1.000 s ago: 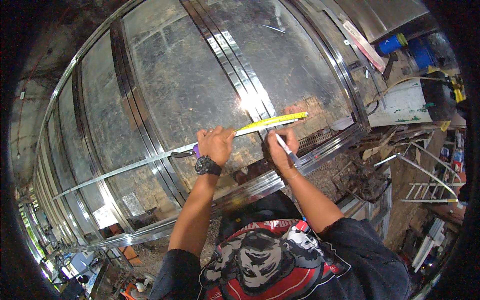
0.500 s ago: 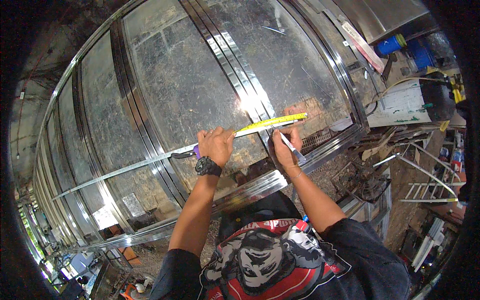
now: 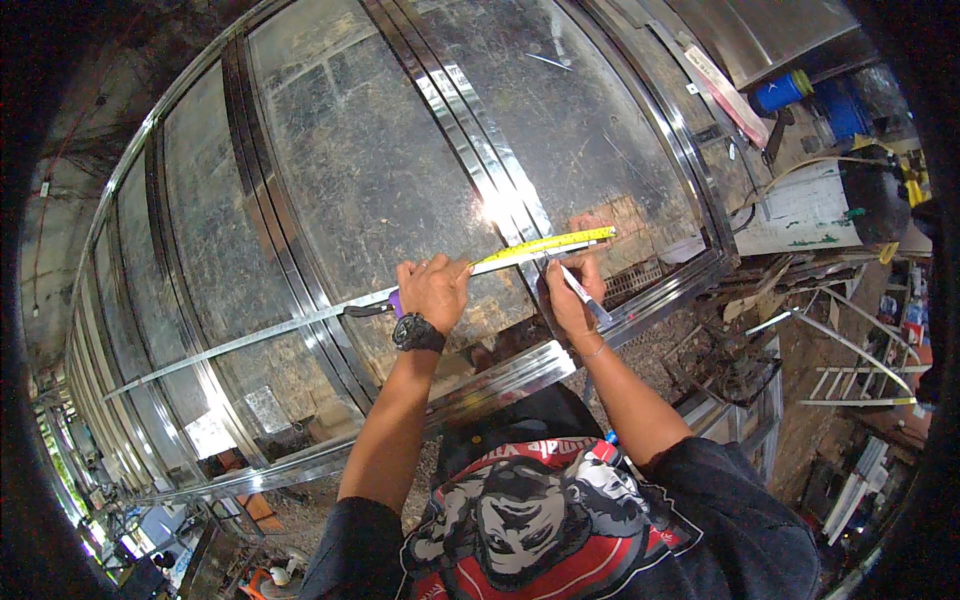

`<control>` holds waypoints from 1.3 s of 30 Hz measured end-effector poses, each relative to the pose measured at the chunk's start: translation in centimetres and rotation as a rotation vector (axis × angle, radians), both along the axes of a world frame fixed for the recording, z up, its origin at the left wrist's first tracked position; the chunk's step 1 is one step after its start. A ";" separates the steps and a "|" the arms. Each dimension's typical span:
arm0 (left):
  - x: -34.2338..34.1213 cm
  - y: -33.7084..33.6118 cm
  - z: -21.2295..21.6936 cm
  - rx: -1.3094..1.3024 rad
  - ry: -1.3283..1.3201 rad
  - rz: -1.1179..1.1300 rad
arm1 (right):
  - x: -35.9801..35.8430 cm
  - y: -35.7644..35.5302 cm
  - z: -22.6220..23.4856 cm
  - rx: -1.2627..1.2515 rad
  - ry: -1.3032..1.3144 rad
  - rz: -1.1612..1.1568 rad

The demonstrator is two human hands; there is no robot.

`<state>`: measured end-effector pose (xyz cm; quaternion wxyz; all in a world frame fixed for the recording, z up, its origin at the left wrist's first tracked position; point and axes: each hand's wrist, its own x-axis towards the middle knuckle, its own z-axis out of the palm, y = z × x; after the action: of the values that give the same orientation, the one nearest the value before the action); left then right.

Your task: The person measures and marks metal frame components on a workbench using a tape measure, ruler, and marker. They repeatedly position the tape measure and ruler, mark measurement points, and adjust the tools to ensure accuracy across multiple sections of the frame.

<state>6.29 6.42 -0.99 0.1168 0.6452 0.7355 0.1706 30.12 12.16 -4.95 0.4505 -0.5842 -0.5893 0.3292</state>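
My left hand (image 3: 435, 290) is closed on a tape measure with a purple case (image 3: 394, 302), which shows only in part beneath the palm. Its yellow blade (image 3: 545, 245) reaches out to the right, across a pair of shiny metal bars. Under the blade lies a long thin metal strip (image 3: 235, 343) that runs far to the left over the frame. My right hand (image 3: 570, 295) pinches a white marker pen (image 3: 580, 290), its tip pointing up at the strip and blade near the bars.
A large polished metal frame (image 3: 285, 240) with several crossbars lies on a scratched dark worktop (image 3: 340, 150). At the far right are a blue container (image 3: 782, 92) and a long pale box (image 3: 722, 95). Metal scraps and a ladder-like rack (image 3: 860, 385) stand on the ground to the right.
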 end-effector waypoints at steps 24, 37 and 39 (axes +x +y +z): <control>0.1 -0.2 -0.4 -0.002 0.004 0.014 | -3.1 -0.4 2.7 0.020 -0.032 0.267; 0.1 -0.3 -0.4 -0.003 0.008 0.007 | -3.0 0.7 1.9 0.054 -0.049 0.439; 0.1 -0.3 -0.4 0.004 0.001 0.006 | -3.1 0.8 2.3 0.077 -0.069 0.451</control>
<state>6.37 6.15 -1.37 0.1143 0.6433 0.7372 0.1721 26.98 12.93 -2.68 0.3673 -0.4310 -0.7321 0.3787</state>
